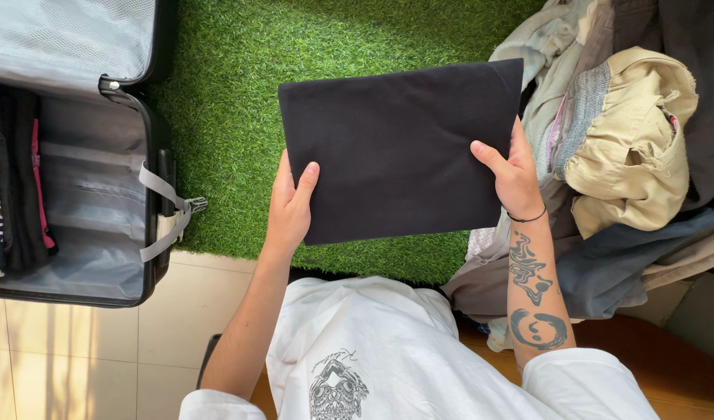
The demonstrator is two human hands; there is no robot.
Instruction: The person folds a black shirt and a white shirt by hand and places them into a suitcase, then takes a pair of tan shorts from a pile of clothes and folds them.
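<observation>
A folded black garment [399, 148], flat and rectangular, is held up over the green artificial turf [232, 93]. My left hand [289, 204] grips its lower left edge, thumb on top. My right hand [514, 173] grips its right edge, thumb on the cloth, with a thin black band at the wrist. Both arms come out of white sleeves at the bottom of the view.
An open grey suitcase [100, 194] lies at the left, with dark folded clothes [14, 187] packed along its left side and a loose strap with buckle [178, 210]. A heap of beige, grey and blue clothes [629, 148] lies at the right. Pale floor tiles [84, 358] run below.
</observation>
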